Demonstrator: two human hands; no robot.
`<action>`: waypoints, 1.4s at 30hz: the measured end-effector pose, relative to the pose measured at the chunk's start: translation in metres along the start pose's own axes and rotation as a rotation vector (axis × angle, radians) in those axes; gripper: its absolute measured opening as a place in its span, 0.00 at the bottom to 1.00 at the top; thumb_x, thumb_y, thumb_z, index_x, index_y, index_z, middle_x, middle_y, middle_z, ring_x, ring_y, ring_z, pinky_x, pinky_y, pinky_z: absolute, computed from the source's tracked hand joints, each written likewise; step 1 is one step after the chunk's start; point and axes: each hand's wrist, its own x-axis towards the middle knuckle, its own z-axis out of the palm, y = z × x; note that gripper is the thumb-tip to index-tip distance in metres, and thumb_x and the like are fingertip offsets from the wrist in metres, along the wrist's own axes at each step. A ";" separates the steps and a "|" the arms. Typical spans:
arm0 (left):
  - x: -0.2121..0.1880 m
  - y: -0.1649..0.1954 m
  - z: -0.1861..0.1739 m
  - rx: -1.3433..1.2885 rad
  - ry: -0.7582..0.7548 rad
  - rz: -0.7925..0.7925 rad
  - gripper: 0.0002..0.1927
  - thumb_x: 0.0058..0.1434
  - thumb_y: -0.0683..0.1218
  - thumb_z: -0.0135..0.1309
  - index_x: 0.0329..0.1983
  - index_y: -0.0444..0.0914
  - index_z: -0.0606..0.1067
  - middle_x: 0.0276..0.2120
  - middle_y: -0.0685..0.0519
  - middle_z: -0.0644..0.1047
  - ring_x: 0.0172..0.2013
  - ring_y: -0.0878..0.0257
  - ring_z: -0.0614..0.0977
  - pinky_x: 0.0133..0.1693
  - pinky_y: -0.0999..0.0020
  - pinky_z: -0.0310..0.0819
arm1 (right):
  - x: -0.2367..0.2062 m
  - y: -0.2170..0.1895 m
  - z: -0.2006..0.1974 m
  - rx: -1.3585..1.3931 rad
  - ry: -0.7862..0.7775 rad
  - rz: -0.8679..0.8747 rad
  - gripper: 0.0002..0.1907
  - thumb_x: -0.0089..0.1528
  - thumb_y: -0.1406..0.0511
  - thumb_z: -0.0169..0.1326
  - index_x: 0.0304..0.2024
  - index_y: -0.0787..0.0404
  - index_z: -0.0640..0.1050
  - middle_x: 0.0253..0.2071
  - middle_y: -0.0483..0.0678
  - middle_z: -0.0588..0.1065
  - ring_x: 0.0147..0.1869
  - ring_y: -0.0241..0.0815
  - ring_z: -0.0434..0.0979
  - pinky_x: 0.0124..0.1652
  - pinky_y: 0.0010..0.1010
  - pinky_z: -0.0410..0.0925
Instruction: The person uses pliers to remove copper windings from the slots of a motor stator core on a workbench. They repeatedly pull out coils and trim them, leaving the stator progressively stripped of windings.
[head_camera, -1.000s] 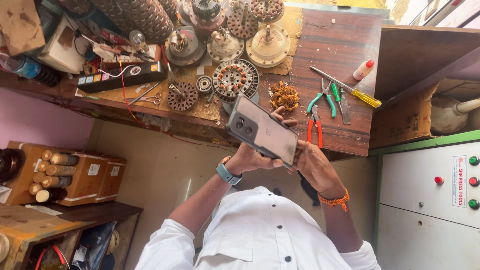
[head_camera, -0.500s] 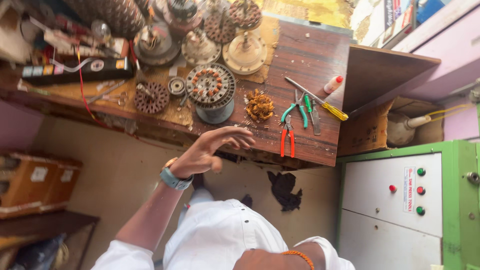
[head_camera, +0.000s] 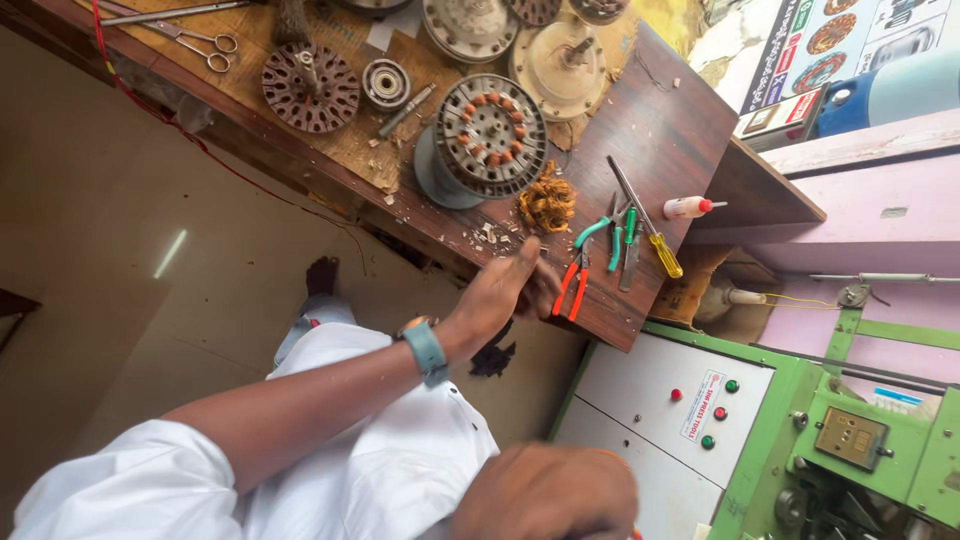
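The left hand (head_camera: 505, 290), with a blue-grey watch (head_camera: 426, 351) worn on its wrist, is stretched out to the near edge of the dark brown wooden workbench (head_camera: 660, 110). Its fingers are held loosely together and slightly curled, and nothing is clamped in them. The fingertips lie just beside the orange-handled pliers (head_camera: 572, 285), which rest flat on the bench top near its edge; whether they are touched cannot be told.

The right hand (head_camera: 550, 495) is seen low in the view, close to the camera and blurred, so its grip cannot be told.

Next to the orange pliers, green-handled pliers (head_camera: 612, 238) and a yellow-handled screwdriver (head_camera: 648, 222) are laid side by side. A tangle of copper-coloured wire (head_camera: 546, 203) sits just beyond the hand, and behind it a round grey motor stator with copper windings (head_camera: 490, 135) stands on the bench. A small white bottle with a red cap (head_camera: 690, 207) lies near the bench's right edge. Scissors (head_camera: 205, 42) lie at the far left.
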 end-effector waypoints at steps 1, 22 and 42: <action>0.008 0.014 -0.011 0.025 0.016 0.079 0.34 0.72 0.67 0.35 0.35 0.37 0.78 0.23 0.57 0.76 0.25 0.70 0.77 0.29 0.74 0.71 | 0.007 0.005 -0.007 -0.243 0.337 0.064 0.16 0.74 0.62 0.41 0.40 0.70 0.70 0.37 0.59 0.74 0.39 0.61 0.76 0.39 0.46 0.72; 0.042 0.012 -0.098 1.083 0.338 0.015 0.14 0.61 0.56 0.54 0.42 0.44 0.81 0.36 0.47 0.83 0.40 0.46 0.83 0.43 0.50 0.76 | -0.273 0.150 -0.209 -1.194 1.675 0.815 0.29 0.65 0.56 0.56 0.63 0.63 0.68 0.40 0.52 0.72 0.39 0.47 0.73 0.37 0.39 0.65; 0.112 -0.061 0.045 0.636 0.300 -0.033 0.20 0.72 0.59 0.40 0.44 0.38 0.69 0.28 0.44 0.80 0.33 0.46 0.85 0.36 0.49 0.78 | -0.154 0.010 -0.181 -1.032 1.332 0.614 0.19 0.72 0.65 0.49 0.61 0.71 0.76 0.25 0.41 0.69 0.26 0.26 0.63 0.25 0.19 0.57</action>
